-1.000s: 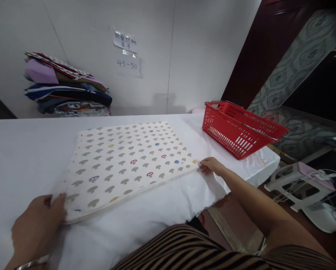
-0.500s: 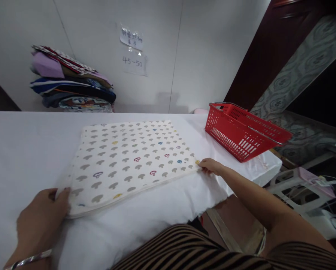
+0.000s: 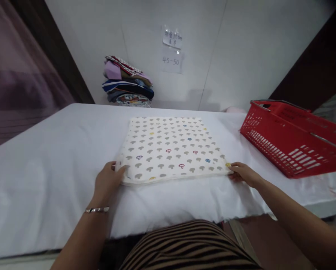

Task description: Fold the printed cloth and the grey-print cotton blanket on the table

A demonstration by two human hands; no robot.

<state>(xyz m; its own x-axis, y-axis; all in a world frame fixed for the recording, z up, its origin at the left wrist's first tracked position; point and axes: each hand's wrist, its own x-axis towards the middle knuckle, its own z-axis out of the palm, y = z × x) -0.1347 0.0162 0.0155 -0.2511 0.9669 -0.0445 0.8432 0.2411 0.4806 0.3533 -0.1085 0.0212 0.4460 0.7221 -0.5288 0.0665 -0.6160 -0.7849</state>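
Observation:
A folded white cloth (image 3: 173, 150) printed with grey mushrooms and a few coloured ones lies flat on the white-covered table (image 3: 58, 157). My left hand (image 3: 108, 180) pinches its near left corner, thumb on top and fingers partly hidden at the edge. At the near right corner, my right hand (image 3: 242, 174) grips the cloth between thumb and fingers. Several layers show along the near edge. A bracelet (image 3: 97, 210) circles my left wrist.
To the right on the table stands a red plastic basket (image 3: 285, 138) with metal handles. Folded clothes (image 3: 128, 80) are stacked at the back against the wall. Paper signs (image 3: 172, 48) hang on the wall. A pinkish curtain (image 3: 18, 75) hangs at far left.
My view has turned to the left, so the cloth, basket and clothes stack appear further right. Both hands stay at the cloth's near corners.

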